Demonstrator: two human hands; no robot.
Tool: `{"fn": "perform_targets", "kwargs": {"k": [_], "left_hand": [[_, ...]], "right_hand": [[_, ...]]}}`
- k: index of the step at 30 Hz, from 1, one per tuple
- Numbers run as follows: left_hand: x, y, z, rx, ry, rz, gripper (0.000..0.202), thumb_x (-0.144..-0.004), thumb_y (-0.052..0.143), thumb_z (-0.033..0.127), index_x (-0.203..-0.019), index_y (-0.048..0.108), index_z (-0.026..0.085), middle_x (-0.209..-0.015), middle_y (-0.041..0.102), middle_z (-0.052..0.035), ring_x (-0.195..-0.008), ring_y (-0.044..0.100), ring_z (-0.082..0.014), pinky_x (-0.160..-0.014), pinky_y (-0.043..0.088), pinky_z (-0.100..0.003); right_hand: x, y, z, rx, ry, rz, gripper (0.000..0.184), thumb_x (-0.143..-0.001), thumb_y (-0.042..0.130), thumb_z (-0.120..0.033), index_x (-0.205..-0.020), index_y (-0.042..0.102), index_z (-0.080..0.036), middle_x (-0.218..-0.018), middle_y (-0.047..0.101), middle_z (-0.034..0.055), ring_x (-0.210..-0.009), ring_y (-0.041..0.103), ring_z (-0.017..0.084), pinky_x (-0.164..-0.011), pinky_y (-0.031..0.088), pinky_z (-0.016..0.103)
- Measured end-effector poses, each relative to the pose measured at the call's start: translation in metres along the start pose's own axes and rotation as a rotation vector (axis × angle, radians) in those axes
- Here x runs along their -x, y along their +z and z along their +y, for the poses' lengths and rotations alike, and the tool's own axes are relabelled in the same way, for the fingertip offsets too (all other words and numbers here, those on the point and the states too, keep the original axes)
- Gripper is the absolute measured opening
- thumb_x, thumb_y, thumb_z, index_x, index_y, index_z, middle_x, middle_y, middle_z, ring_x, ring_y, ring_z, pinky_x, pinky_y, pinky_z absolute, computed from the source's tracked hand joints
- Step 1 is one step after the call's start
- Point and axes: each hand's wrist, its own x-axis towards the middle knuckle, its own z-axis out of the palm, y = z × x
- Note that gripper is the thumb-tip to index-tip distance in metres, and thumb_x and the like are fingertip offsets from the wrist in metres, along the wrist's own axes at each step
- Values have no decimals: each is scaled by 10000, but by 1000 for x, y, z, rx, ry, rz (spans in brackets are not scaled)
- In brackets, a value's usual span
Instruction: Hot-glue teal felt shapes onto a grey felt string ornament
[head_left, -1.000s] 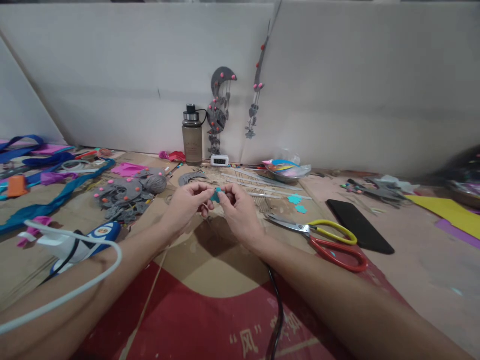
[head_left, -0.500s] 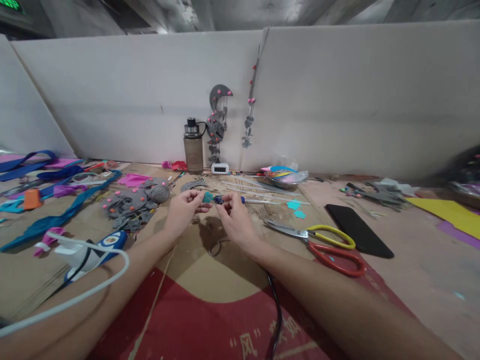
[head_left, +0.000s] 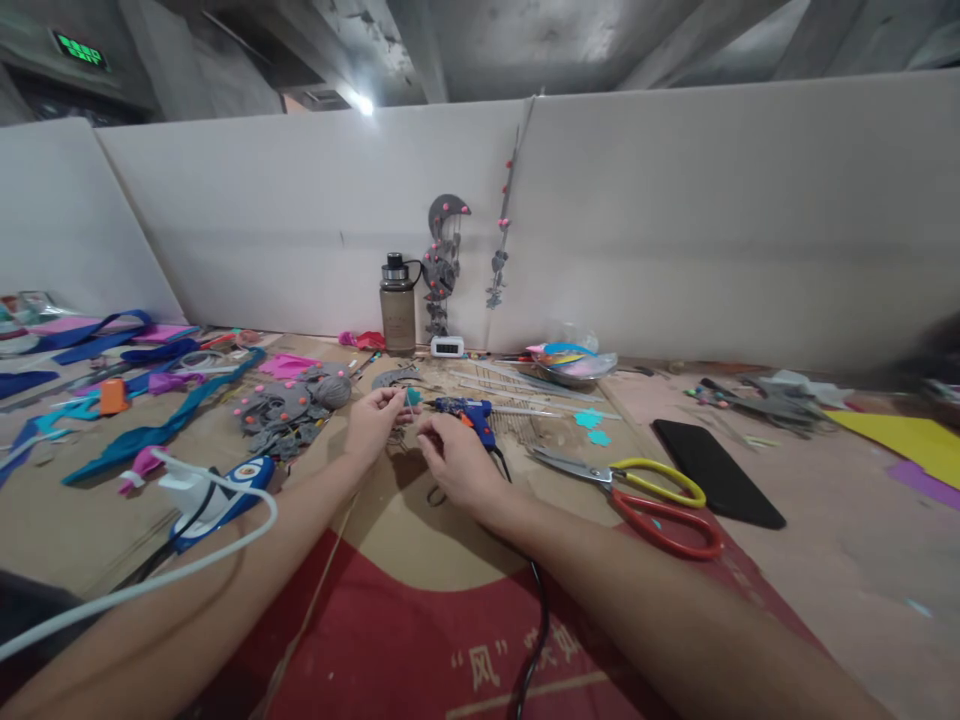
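A small teal flower-shaped piece (head_left: 412, 397) is pinched between the thumb and fingertips of my left hand (head_left: 373, 425). Close beside it on the right, my right hand (head_left: 455, 457) has its fingers curled together; whatever they hold, if anything, is too small to make out. Just beyond the right hand lies a blue glue gun (head_left: 480, 418), its nozzle pointing left and its black cord running toward me under my right forearm. Two more turquoise flower cutouts (head_left: 588, 418) lie to the right of the glue gun. A grey crescent piece (head_left: 396, 378) rests behind my left hand.
Scissors (head_left: 611, 475) with yellow and red handles and a black phone (head_left: 712, 470) lie right. A bottle (head_left: 397, 305) and small clock (head_left: 448, 347) stand by the white partition. Left are a grey felt bundle (head_left: 281, 410), a blue power strip (head_left: 225, 500) and a white cable (head_left: 247, 545).
My right hand has drawn back toward me from the glue gun, which now shows more fully. My left hand keeps the teal flower. The view has tilted up slightly.
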Motion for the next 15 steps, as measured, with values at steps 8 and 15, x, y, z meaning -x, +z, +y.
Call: {"fn": "perform_targets", "kwargs": {"k": [8, 15], "left_hand": [[-1, -1, 6, 40, -8, 18, 318, -621, 752, 366, -772, 575, 149, -663, 656, -3, -640, 671, -161, -636, 525, -266], [0, -10, 12, 72, -46, 61, 322, -590, 778, 361, -736, 588, 145, -666, 639, -7, -632, 659, -158, -633, 539, -277]], "right_hand": [[4, 0, -8, 150, -62, -148, 131, -874, 461, -170, -890, 590, -184, -910, 606, 53, -848, 547, 153, -761, 419, 277], [12, 2, -12, 257, -71, -262, 183, -914, 428, -236, -973, 599, -213, -966, 615, 55, -820, 570, 155, -685, 422, 273]]}}
